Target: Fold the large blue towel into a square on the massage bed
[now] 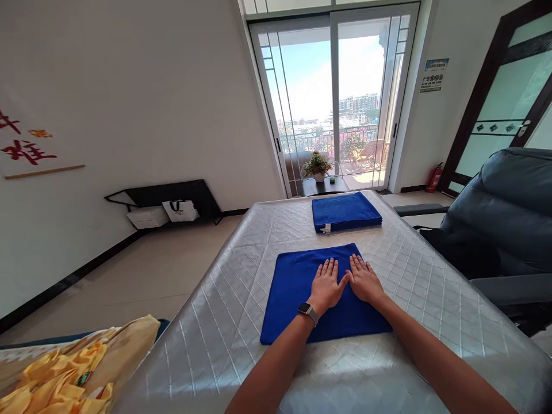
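Note:
A blue cloth [287, 302] lies spread flat on the silver quilted table cover [224, 305]. My left hand [328, 286], with a watch [307, 310] at the wrist, rests palm down on the cloth, fingers stretched forward. Beside it my right hand [363, 280] presses flat on the same cloth, fingers also straight. The two thumbs touch or nearly touch. Beyond the hands sits a neat stack of folded blue cloths [345, 210], a white tag [326, 228] hanging at its near left corner.
A dark padded chair [509, 213] stands close on the right. Yellow cloth [64, 374] lies in a heap at lower left. Past the table's far end are a small black table [308, 187] with a potted plant [318, 165] and a sliding glass door [334, 86].

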The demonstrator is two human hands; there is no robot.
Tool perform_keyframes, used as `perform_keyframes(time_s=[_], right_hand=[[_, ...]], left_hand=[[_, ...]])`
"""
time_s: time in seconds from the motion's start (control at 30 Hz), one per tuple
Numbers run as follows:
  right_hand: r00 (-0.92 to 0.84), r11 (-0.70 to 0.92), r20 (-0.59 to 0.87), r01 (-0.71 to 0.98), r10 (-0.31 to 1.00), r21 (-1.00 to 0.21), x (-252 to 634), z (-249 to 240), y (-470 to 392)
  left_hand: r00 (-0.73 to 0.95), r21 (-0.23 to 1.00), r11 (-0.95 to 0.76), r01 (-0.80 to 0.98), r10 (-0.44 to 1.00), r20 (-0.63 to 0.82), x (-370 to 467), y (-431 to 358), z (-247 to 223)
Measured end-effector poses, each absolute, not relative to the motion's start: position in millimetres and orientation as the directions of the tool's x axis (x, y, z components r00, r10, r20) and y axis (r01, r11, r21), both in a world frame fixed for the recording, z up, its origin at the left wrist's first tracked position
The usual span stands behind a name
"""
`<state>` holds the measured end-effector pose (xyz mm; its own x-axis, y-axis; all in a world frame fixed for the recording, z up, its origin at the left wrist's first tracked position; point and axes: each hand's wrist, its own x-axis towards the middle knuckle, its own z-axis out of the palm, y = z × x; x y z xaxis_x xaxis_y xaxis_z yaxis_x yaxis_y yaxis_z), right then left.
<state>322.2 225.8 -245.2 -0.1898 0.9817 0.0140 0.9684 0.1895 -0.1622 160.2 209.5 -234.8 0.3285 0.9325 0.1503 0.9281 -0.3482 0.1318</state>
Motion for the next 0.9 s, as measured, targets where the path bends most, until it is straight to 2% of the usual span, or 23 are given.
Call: perform_keyframes(time_s=[0.17,0.33,0.43,0.57,0.73,0.9], right_hand=[[-0.169,0.163,-0.014,0.964,0.985,-0.209,321,-243,225],[-0.177,0.161,-0.069,0.967,0.982,-0.198,322,-240,230],[-0.189,0.171,-0.091,0.970,0.978,-0.174,321,-231,245],[-0.205,0.197,-0.025,0.963,0.978,-0.182,316,-222,274],[-0.163,0.161,0.005,0.967,0.987,-0.198,313,-238,294],[-0.173,0.179,0.052,0.969,0.984,-0.168,317,-249,293]], left_hand=[[0.174,0.100,-0.183,0.978,0.980,0.096,74,193,-232],[0.004,0.093,-0.018,0.995,0.990,0.143,5,185,-244],[-0.007,0.111,-0.008,0.994,0.990,0.141,-6,186,-251],[-0.008,0.127,-0.008,0.992,0.992,0.124,-6,188,-252],[-0.007,0.129,-0.012,0.992,0.990,0.143,-9,187,-251],[-0.107,0.100,0.093,0.991,0.984,0.143,-6,183,-245]])
